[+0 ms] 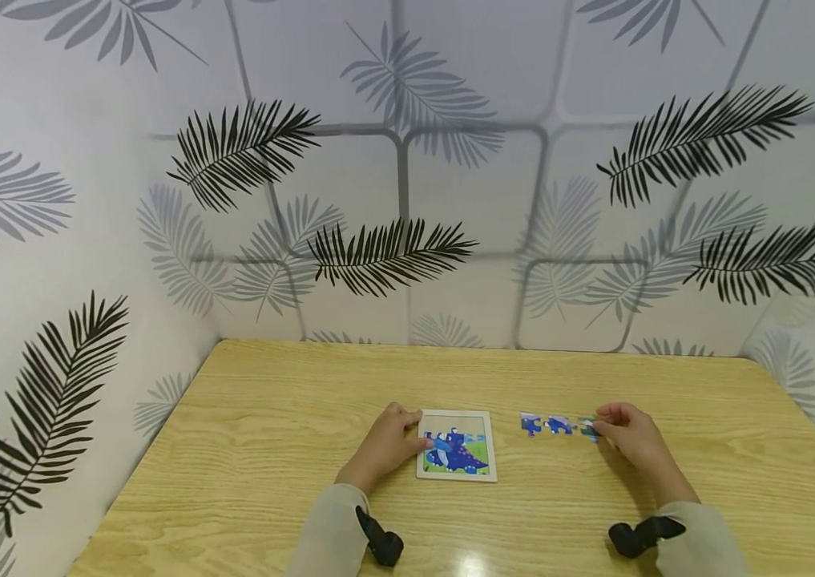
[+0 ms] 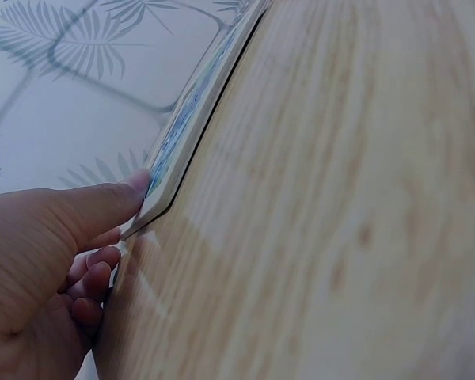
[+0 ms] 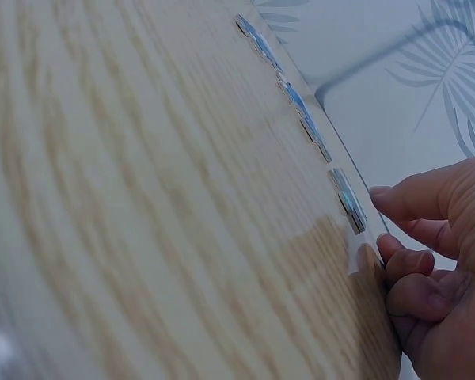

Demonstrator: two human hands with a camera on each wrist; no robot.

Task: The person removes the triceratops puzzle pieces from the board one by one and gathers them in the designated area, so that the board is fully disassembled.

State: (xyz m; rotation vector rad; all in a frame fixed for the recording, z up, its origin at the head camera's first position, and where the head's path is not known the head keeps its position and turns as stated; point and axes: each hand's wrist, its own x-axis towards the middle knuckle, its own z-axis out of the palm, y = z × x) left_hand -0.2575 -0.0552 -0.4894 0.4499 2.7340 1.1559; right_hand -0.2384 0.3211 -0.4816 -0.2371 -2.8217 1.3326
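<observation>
We see the left hand gripping the left edge of a wooden jigsaw tray, its thumb on top. The tray lies on the wood-grain table, partly filled with a blue dinosaur picture. To its right, we find three loose jigsaw pieces in a row. The right hand, thumb and forefinger parted, is at the rightmost piece; we cannot tell whether it touches. Behind, we see a leaf-patterned wall.
</observation>
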